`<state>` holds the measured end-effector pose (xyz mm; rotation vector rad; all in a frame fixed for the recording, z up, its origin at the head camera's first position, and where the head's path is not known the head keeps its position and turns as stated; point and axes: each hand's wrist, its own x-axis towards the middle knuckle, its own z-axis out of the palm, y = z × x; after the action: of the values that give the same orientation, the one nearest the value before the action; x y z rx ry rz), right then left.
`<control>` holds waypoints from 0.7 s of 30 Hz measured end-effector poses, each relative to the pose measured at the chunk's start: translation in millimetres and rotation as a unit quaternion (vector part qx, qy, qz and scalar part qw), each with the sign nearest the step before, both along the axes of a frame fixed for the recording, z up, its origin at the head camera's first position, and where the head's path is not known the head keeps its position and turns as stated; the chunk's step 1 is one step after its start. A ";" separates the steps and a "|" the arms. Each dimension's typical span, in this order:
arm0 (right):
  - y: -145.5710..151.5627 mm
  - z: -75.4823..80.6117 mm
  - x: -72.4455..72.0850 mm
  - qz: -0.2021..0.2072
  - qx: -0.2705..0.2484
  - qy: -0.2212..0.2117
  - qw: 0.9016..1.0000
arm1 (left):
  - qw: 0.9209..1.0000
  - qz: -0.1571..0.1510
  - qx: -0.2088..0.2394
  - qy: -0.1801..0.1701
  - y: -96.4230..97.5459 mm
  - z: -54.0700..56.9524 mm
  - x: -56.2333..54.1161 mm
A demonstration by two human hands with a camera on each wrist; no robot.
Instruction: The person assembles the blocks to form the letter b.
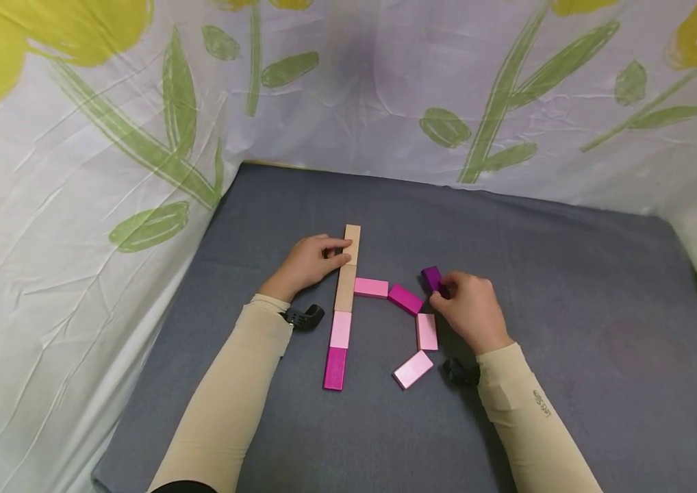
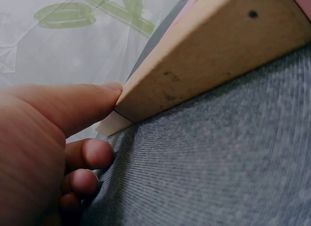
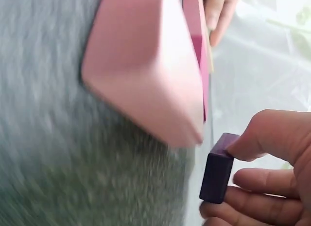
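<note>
My left hand (image 1: 310,263) touches the far natural-wood block (image 1: 353,236) with the tips of its thumb and index finger. In the left wrist view, the thumb (image 2: 73,104) lies against the wood while the other fingers curl below. A second wooden block (image 1: 345,289), a light pink block (image 1: 340,329) and a magenta block (image 1: 335,368) continue the straight column. My right hand (image 1: 474,311) pinches a dark purple block (image 1: 431,276) between thumb and fingers, just beyond a pale pink block (image 1: 426,332). The right wrist view shows that purple block (image 3: 217,175) from its end.
From the column's right side curve a pink block (image 1: 372,287) and a slanted magenta block (image 1: 406,299). Nearer the front, another pale pink block (image 1: 413,370) lies at an angle. Grey cloth (image 1: 570,308) covers the table; a flower-patterned white sheet (image 1: 348,123) hangs behind.
</note>
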<state>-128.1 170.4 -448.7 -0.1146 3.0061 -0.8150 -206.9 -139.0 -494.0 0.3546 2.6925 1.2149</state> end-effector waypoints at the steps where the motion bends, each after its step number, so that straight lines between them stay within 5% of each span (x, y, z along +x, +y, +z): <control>1: -1.8 0.0 2.2 0.002 -0.003 0.012 1.000 | 1.000 0.000 0.001 0.000 0.2 -0.5 0.0; 7: -15.0 7.4 17.7 0.048 -0.018 0.097 0.994 | 1.000 -0.001 0.009 0.001 0.1 -1.4 0.0; 12: -29.0 17.0 32.0 0.117 -0.044 0.156 0.980 | 1.000 -0.003 0.003 0.007 -1.6 -1.4 -0.6; 21: -52.2 25.6 58.1 0.240 -0.034 0.193 0.951 | 1.000 -0.002 -0.004 0.006 -0.7 -1.8 -1.4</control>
<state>-70.0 118.2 -423.0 -1.0748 3.0550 -0.9209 -208.4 -139.6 -495.8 0.3680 2.7055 1.2041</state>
